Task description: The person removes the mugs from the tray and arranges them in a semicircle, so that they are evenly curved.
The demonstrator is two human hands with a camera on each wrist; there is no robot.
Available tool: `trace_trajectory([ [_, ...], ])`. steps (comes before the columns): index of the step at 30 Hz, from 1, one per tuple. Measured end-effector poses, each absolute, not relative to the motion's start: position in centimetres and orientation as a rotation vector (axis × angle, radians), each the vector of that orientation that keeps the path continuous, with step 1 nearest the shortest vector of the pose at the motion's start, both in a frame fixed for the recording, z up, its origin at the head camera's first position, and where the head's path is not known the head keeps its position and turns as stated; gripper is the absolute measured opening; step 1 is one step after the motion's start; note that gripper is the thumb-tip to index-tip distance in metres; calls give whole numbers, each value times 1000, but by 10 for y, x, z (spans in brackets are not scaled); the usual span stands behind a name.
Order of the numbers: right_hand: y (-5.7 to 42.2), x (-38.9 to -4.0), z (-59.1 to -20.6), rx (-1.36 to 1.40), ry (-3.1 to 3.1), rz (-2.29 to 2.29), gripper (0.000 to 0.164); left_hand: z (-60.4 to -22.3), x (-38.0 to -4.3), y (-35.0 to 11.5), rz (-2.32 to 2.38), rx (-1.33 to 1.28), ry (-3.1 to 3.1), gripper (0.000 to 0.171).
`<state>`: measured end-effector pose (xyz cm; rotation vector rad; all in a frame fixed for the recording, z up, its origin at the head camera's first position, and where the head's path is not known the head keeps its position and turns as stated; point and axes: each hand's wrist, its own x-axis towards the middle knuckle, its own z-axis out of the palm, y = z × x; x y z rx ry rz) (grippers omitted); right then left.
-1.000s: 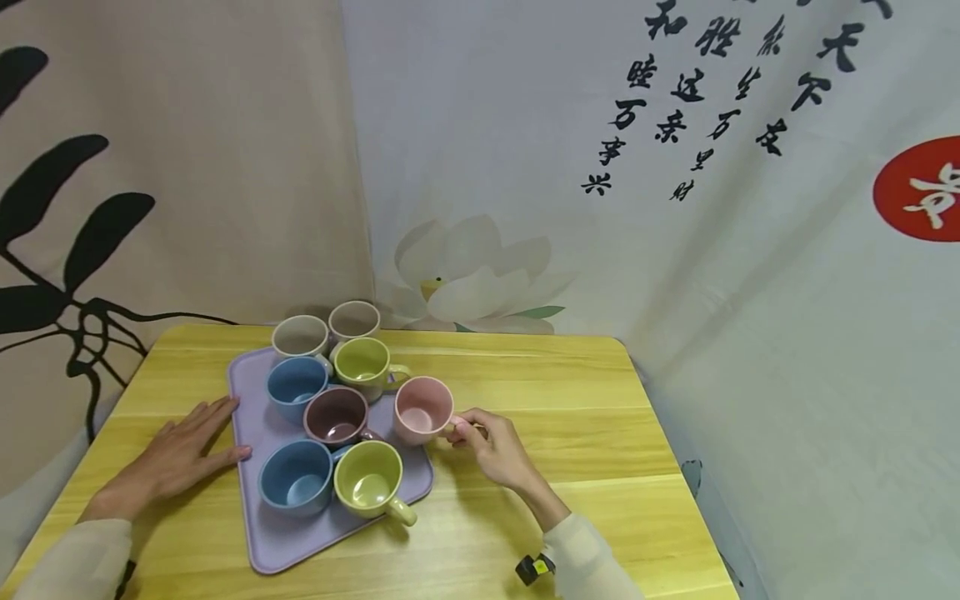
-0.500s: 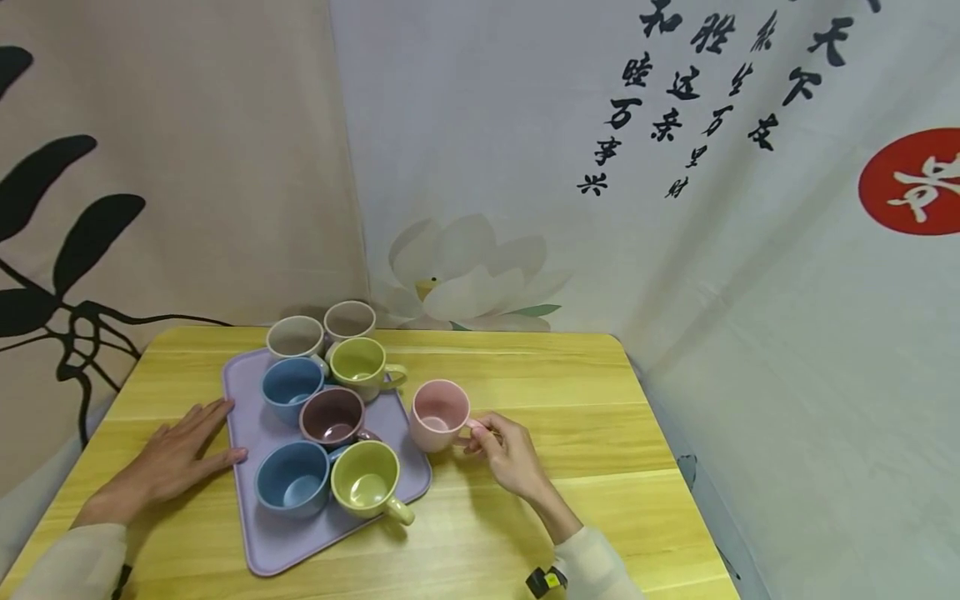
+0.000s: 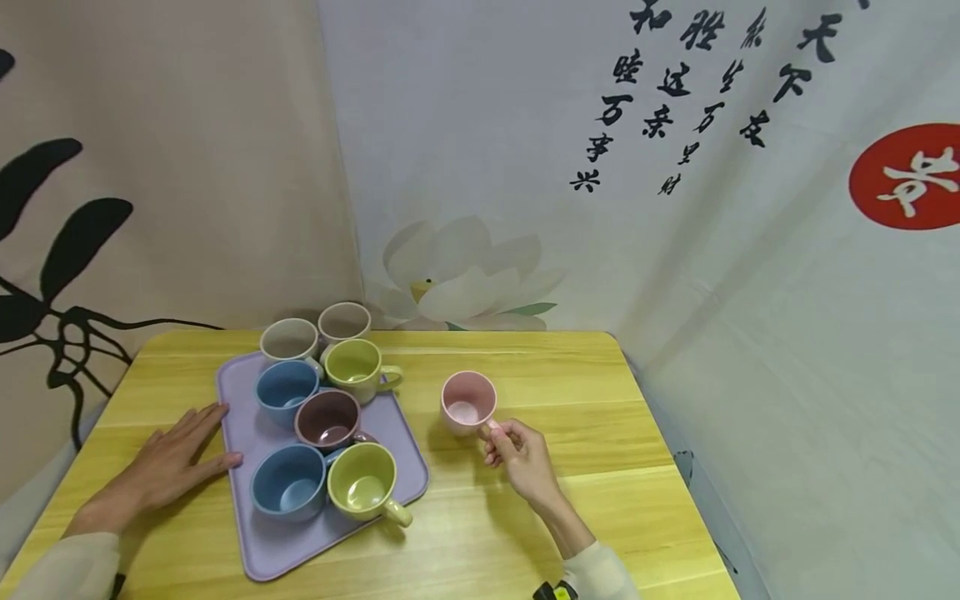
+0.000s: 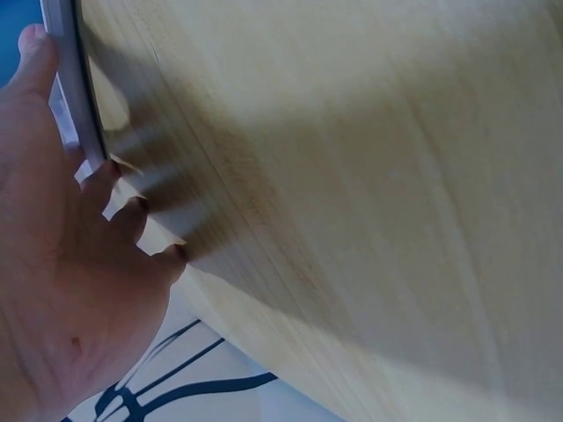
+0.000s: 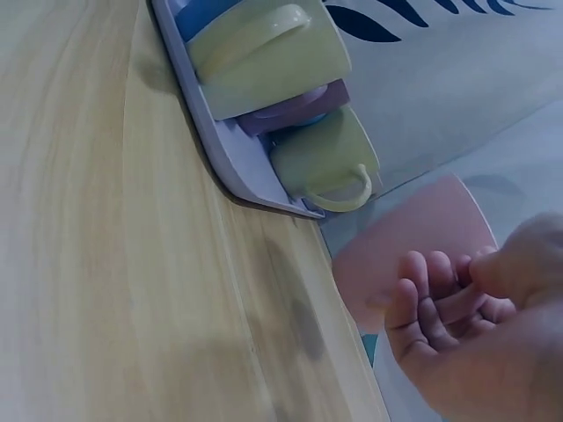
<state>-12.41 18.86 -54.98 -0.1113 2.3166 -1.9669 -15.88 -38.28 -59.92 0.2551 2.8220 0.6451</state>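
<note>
My right hand (image 3: 523,463) pinches the handle of a pink cup (image 3: 467,408), held off the table to the right of the lilac tray (image 3: 262,558). In the right wrist view, the fingers curl beside the pink cup (image 5: 405,246). My left hand (image 3: 161,471) lies with extended fingers against the tray's left edge, thumb touching the rim. On the tray stand two blue cups (image 3: 289,483), a plum cup (image 3: 327,419) and two yellow-green cups (image 3: 363,481). Two cream cups (image 3: 289,342) are at its back end; whether both stand on it is hidden.
The wooden table (image 3: 555,400) extends right of the tray. A fabric backdrop (image 3: 465,167) with printed flowers and characters hangs right behind its back edge. The front yellow-green cup's handle reaches over the tray's rim.
My right hand has carried the pink cup from over the tray's right edge rightward, away from the other cups. The left hand stays at the tray's edge. The head view has shifted slightly.
</note>
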Motion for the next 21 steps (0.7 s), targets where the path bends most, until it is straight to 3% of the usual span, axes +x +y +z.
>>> trace_trajectory([
  [21,216,-101,-548,274,2174,-2351,21,-600,-158,-383,683,274,2821,106],
])
